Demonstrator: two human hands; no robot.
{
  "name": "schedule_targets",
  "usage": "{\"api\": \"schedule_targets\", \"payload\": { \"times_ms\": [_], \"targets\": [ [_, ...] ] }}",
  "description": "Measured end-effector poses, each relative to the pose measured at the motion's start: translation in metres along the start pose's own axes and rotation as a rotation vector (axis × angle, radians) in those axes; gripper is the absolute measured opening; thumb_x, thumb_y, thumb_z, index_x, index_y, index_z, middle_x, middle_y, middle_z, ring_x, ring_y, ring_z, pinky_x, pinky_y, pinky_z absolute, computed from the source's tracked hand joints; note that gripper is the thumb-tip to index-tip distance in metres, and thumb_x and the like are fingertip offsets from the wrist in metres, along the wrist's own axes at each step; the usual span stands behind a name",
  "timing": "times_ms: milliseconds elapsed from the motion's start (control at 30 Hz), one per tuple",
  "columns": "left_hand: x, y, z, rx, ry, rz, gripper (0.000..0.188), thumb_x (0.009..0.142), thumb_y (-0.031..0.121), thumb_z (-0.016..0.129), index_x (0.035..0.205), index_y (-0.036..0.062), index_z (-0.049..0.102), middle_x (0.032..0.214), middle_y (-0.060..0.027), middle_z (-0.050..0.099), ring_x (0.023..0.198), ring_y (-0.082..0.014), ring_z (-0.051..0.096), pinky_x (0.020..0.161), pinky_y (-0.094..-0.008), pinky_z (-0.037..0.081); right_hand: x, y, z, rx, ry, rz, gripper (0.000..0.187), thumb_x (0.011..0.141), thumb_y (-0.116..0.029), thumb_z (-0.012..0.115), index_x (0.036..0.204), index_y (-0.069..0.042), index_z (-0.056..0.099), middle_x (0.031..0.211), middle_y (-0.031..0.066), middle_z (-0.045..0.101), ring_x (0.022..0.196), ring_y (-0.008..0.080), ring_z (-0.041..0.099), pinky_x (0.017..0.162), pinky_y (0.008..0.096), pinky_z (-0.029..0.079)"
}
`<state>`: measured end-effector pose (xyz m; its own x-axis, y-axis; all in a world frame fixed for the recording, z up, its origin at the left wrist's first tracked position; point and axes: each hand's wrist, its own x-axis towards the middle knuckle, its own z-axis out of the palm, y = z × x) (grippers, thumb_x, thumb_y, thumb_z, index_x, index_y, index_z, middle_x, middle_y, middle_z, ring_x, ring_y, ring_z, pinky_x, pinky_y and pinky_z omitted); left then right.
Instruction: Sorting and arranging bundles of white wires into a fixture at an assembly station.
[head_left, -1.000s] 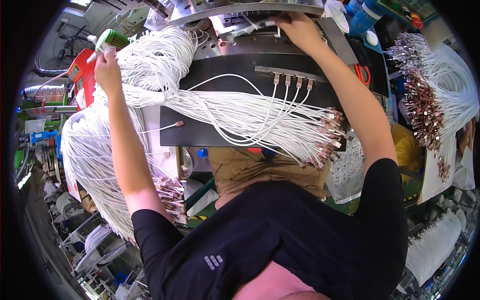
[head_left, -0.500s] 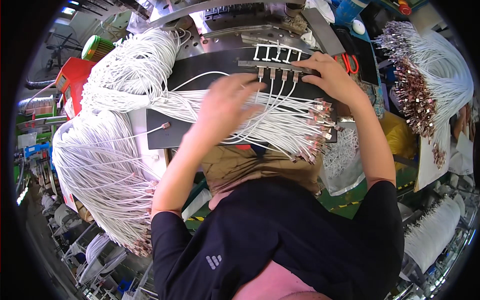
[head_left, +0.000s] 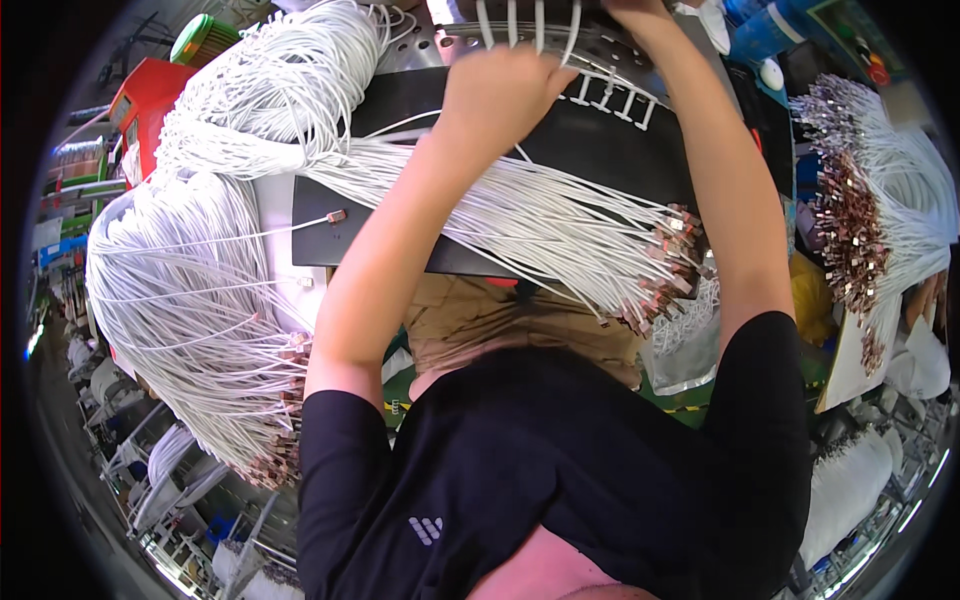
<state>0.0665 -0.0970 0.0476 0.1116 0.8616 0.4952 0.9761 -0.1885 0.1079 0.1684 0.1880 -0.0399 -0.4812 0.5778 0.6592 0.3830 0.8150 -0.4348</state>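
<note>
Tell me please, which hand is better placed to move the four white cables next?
Likely the left hand: it appears closed on the four white cables. The right hand is apart from them, partly cut off above.

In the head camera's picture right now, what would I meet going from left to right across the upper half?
Red box-like device, coiled bundle of white cables, left hand with four white cables, white ladder-like plastic strip, blue cylinder, bunch of cables with brownish connectors.
</note>
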Motion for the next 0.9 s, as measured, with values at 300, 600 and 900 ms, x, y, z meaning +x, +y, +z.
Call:
{"api": "schedule_targets", "payload": {
  "times_ms": [300, 600, 900],
  "targets": [
    [0.061, -0.042, 0.016, -0.316, -0.261, -0.261, 0.031, 0.091, 0.023, 0.055, 0.100, -0.0021, 0.069, 0.080, -0.0227, 0.068, 0.079, -0.0412, 0.067, 0.081, -0.0503, 0.052, 0.030, 0.005, -0.003, -0.099, -0.123, -0.047, 0.036, 0.097, -0.029, 0.055, 0.116, 0.001, 0.062, 0.110, 0.0227, 0.066, 0.103, 0.0341, 0.063, 0.091, 0.0437, 0.046],
    [0.053, -0.044, 0.003, -0.002, -0.351, -0.482, 0.036, 0.087, 0.017, 0.054, 0.115, -0.0036, 0.064, 0.108, -0.0221, 0.065, 0.105, -0.0375, 0.060, 0.095, -0.0491, 0.046, -0.034, -0.160, -0.065, -0.063, -0.187, -0.242, 0.047, 0.099, -0.037, 0.049, 0.124, 0.002, 0.058, 0.126, 0.0265, 0.058, 0.122, 0.0407, 0.052, 0.106, 0.0470, 0.037],
    [0.062, -0.055, 0.040, 0.060, -0.641, -0.627, 0.048, 0.084, 0.017, 0.056, 0.129, 0.0014, 0.059, 0.136, -0.0151, 0.057, 0.130, -0.0326, 0.048, 0.108, -0.0559, 0.035, -0.031, -0.154, -0.041, -0.222, -0.110, -0.130, 0.044, 0.092, -0.031, 0.055, 0.123, 0.000, 0.061, 0.124, 0.0222, 0.061, 0.120, 0.0395, 0.054, 0.107, 0.0484, 0.037]
  ]
}}
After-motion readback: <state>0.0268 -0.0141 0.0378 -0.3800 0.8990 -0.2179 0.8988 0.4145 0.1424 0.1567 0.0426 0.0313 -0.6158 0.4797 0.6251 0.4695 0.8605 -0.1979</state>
